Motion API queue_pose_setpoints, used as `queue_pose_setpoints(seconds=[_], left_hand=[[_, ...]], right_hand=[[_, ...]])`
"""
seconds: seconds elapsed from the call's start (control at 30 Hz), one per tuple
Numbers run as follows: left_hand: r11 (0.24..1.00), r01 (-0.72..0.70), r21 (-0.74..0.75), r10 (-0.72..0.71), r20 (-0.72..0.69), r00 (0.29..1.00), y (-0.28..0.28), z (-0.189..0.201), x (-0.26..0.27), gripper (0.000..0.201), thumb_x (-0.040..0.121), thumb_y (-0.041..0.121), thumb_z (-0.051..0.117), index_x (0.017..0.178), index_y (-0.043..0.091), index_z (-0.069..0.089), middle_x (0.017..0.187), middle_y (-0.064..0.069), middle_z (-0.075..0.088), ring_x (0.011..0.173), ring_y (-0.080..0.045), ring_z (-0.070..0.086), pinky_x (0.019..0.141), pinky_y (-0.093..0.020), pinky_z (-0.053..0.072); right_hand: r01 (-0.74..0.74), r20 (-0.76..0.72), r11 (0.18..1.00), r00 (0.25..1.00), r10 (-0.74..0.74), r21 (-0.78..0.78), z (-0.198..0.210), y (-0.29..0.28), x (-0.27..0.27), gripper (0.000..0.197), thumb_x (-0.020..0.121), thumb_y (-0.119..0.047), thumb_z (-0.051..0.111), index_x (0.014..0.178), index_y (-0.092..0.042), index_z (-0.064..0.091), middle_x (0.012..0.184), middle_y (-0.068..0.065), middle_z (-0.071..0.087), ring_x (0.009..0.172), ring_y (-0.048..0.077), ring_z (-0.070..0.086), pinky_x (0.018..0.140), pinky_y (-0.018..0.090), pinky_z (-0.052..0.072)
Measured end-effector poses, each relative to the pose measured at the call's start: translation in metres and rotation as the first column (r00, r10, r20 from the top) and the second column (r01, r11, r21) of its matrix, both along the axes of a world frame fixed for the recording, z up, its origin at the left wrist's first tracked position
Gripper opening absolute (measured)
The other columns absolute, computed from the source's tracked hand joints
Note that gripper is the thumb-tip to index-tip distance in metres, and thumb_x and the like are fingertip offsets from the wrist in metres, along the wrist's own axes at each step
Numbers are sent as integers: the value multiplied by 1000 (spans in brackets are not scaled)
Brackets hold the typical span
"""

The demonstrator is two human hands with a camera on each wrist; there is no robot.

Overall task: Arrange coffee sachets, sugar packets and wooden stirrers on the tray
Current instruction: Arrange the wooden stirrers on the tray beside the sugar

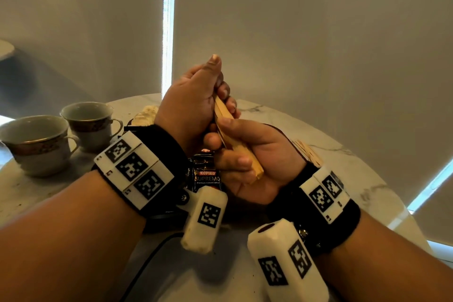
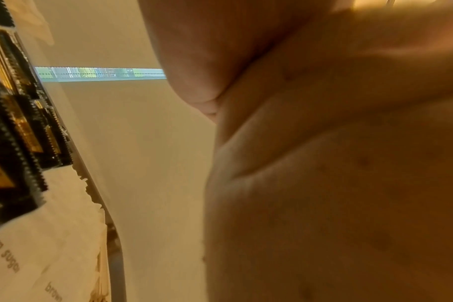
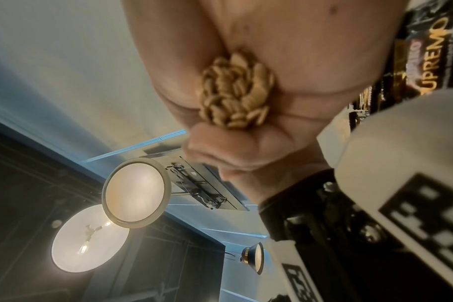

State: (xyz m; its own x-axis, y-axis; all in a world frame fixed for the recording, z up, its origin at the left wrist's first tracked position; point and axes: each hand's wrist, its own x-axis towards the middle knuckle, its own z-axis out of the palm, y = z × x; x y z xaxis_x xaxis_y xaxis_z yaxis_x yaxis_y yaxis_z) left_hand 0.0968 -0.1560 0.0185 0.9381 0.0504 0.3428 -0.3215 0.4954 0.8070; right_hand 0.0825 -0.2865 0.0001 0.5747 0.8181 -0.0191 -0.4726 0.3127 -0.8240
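Note:
Both hands hold one bundle of wooden stirrers [image 1: 229,127] above the table's middle. My left hand [image 1: 196,98] grips its upper end with the thumb pointing up. My right hand [image 1: 242,162] has its fingers curled round the lower part. The right wrist view shows the bundle's end grain [image 3: 236,92] sticking out of the fist. Below the hands, black coffee sachets [image 1: 207,176] lie on a dark tray [image 1: 161,219], mostly hidden by my wrists. Pale sugar packets [image 1: 147,115] lie behind the left wrist, and the left wrist view shows sugar packets [image 2: 39,245] beside the sachets [image 2: 13,122].
Two empty teacups [image 1: 36,144] [image 1: 90,125] stand at the left of the round marble table [image 1: 343,179]. A few loose stirrers [image 1: 308,152] lie behind my right wrist. A black cable [image 1: 152,260] runs off the front edge.

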Motion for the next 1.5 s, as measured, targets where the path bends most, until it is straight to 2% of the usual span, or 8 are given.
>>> queue_pose_setpoints(seconds=[0.1, 0.47, 0.6, 0.7, 0.9, 1.17, 1.33, 1.5], left_hand=[[999, 22, -40, -23, -22, 1000, 0, -4, 3, 40, 108, 34, 45, 74, 13, 43, 62, -3, 47, 53, -19, 54, 58, -31, 53], [995, -32, 98, 38, -55, 998, -3, -13, 7, 40, 108, 31, 47, 72, 13, 48, 60, -7, 52, 58, -24, 56, 61, -34, 49], [965, -31, 262, 34, -10, 999, 0, -12, 5, 35, 107, 46, 38, 95, 22, 62, 105, -10, 67, 106, -32, 65, 90, -48, 56], [981, -85, 175, 108, -126, 986, 6, -10, 4, 41, 105, 55, 35, 120, 24, 58, 127, -8, 60, 118, -27, 59, 88, -43, 52], [986, -130, 107, 150, -202, 968, 16, -9, 4, 42, 106, 53, 35, 123, 22, 57, 124, -5, 63, 114, -24, 60, 81, -39, 48], [984, -156, 90, 174, -242, 954, 19, -12, 9, 37, 105, 53, 37, 112, 25, 61, 119, -2, 66, 110, -21, 61, 79, -37, 47], [981, -169, 95, 187, -242, 952, 22, -12, 13, 36, 105, 53, 37, 108, 26, 60, 115, -1, 65, 106, -19, 61, 77, -36, 45], [980, -172, 98, 192, -257, 947, 24, -14, 17, 36, 105, 54, 37, 104, 26, 61, 111, 0, 66, 101, -18, 61, 75, -36, 45]], right_hand=[[3, 4, 996, 1000, -3, -88, 5, 2, -2, 23, 92, -21, 48, 73, -10, 45, 48, -4, 50, 33, 5, 45, 32, 13, 36], [153, 44, 959, 988, -147, -238, 4, 3, -13, 23, 90, -19, 50, 70, -13, 41, 42, -5, 42, 28, 4, 36, 31, 13, 26], [266, 177, 918, 959, -221, -295, 13, -15, -9, 12, 93, -8, 53, 96, -14, 43, 59, -2, 46, 34, 3, 39, 31, 14, 30], [513, 419, 728, 845, -333, -456, 33, -39, 12, 10, 97, -7, 50, 100, -12, 43, 64, 1, 45, 39, 7, 38, 32, 16, 31], [717, 619, 229, 689, -377, -658, 49, -84, 83, 24, 96, -13, 61, 115, -4, 50, 81, 5, 55, 58, 12, 53, 48, 22, 47], [723, 734, -200, 679, 26, -661, 16, -77, 139, 21, 90, -30, 68, 90, -9, 70, 98, 12, 73, 89, 27, 71, 88, 40, 59], [700, 686, -287, 709, 166, -654, 7, -67, 144, 24, 95, -30, 65, 81, -11, 66, 102, 9, 66, 105, 28, 65, 98, 42, 54], [685, 671, -315, 722, 171, -657, -2, -64, 163, 25, 89, -31, 73, 96, -9, 63, 95, 8, 64, 100, 30, 65, 94, 44, 55]])
